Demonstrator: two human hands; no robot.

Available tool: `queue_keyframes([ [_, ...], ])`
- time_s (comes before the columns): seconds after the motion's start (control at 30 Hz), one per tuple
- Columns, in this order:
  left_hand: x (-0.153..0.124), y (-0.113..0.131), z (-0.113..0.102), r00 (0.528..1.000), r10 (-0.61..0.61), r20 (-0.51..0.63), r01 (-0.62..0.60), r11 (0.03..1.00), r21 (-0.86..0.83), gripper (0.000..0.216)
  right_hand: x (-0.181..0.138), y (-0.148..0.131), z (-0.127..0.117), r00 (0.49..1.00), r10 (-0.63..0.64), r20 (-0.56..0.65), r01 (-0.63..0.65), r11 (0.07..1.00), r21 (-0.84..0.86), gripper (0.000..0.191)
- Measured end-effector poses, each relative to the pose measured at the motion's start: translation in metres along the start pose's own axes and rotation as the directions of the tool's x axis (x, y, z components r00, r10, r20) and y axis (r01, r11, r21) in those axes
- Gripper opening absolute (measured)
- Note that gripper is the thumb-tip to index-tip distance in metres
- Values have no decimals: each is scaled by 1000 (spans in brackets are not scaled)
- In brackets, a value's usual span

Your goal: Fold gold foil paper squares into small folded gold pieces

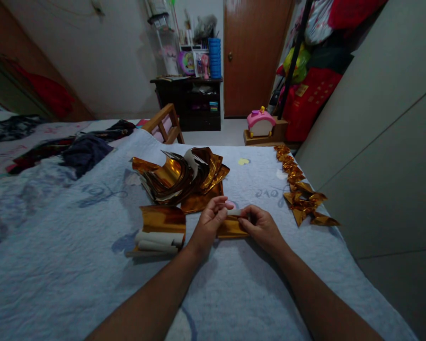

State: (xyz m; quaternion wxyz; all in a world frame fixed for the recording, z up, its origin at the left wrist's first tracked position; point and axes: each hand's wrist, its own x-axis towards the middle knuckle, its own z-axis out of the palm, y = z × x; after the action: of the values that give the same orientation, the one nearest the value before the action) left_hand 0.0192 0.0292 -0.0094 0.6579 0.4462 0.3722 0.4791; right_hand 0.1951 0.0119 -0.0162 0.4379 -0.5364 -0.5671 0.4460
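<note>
Between my two hands is a sheet of gold foil paper (233,228), its pale underside showing along the top edge. My left hand (212,219) grips its left side, thumb against the paper and fingers curled behind. At the right side my right hand (258,221) pinches the sheet between thumb and fingers. Left of my left hand lie curled gold sheets (164,219) with grey-white rolled backs (158,242). Just beyond is a large fanned stack of gold foil paper (170,175). Folded gold foil pieces (298,189) form a row along the right edge.
A light blue bedspread (92,265) covers the surface under everything. Dark clothes (85,151) lie at the far left. A wooden chair (166,124) stands at the far edge, a pink toy (261,124) beyond it on the right, and a pale cabinet (386,151) alongside.
</note>
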Motion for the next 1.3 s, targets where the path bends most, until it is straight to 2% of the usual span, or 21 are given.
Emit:
queue_keyframes([
  [0.1, -1, 0, 1, 1000, 14, -1, -14, 994, 111, 44, 1, 3, -1, 1000, -5, -28, 6, 999, 34, 12],
  [0.23, 1, -2, 2, 999, 19, -30, -12, 978, 207, 24, 1, 3, -1, 999, -15, -45, 19, 995, 101, 15],
  [0.33, 2, -4, 1, 999, 40, -22, -33, 965, 259, 18, 1, 0, 0, 999, -6, -37, 11, 987, 158, 32],
  [0.4, 2, -5, 0, 999, 29, -23, -22, 967, 254, 22, 1, -3, 0, 1000, -2, -22, 7, 980, 199, 45],
  [0.47, 2, -5, 0, 1000, -12, -15, 15, 974, 227, 28, 1, -4, 0, 1000, -5, -12, 7, 971, 240, 49],
  [0.57, 1, -3, 2, 999, -53, -1, 52, 977, 208, 30, 1, -3, -2, 1000, 4, 1, -4, 962, 274, 48],
  [0.87, 1, 2, 2, 993, 72, -91, -39, 946, 323, 23, 2, 4, 0, 999, -24, 32, 15, 965, 260, 42],
  [1.0, 1, 0, 2, 992, 82, -92, -43, 932, 361, 24, 1, 6, -1, 999, -48, 13, 44, 977, 210, 25],
  [1.17, 0, 1, 3, 989, 112, -97, -63, 910, 410, 20, 2, 3, -2, 999, -14, -31, 20, 980, 199, 28],
  [1.3, 0, 1, 1, 985, 141, -97, -87, 904, 419, 19, 2, 1, -4, 999, 9, -33, -4, 988, 151, 21],
])
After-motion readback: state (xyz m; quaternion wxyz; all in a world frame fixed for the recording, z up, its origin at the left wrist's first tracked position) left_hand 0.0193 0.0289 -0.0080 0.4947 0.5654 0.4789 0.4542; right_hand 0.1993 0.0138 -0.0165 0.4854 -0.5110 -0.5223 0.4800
